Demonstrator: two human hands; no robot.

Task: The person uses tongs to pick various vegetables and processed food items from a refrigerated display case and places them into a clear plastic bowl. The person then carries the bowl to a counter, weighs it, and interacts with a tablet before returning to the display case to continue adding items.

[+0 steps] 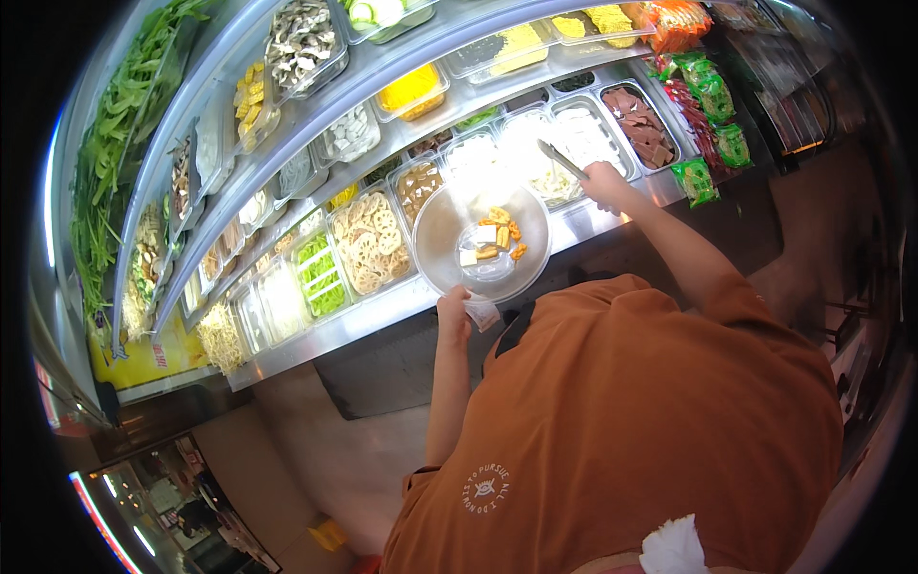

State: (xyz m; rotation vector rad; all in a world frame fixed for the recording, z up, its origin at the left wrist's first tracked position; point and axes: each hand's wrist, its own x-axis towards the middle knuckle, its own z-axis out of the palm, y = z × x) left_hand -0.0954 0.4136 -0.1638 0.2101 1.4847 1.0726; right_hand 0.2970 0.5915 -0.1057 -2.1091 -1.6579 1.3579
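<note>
The left hand [453, 314] gripped the near rim of a clear bowl [449, 220], fingers curled shut on the edge, with a folded slip of white paper [483, 314] just beside them, under the rim; whether the fingers also pinched the paper could not be told; the bowl hung tilted over the front edge of the steel counter [382, 320], its mouth turned up toward the camera; in the bowl lay a few orange pieces [500, 232] and pale cubes [484, 234], gathered on the side away from the fingers, well apart from them.

To the right of the bowl, the right hand [604, 182] was closed around the handles of metal tongs [561, 159]; the fingers were pressed together on the grip, and the tong tips pointed away from the bowl, over a tray of white food [593, 142]; whether the tips held anything could not be told.

To the left of the bowl sat a tray of sliced lotus root [368, 241], and beyond that a tray of green vegetables [320, 275]; behind the bowl, a tray of brown slices [638, 121] lay farther right, with green packets [696, 180] at the counter's end.
</note>
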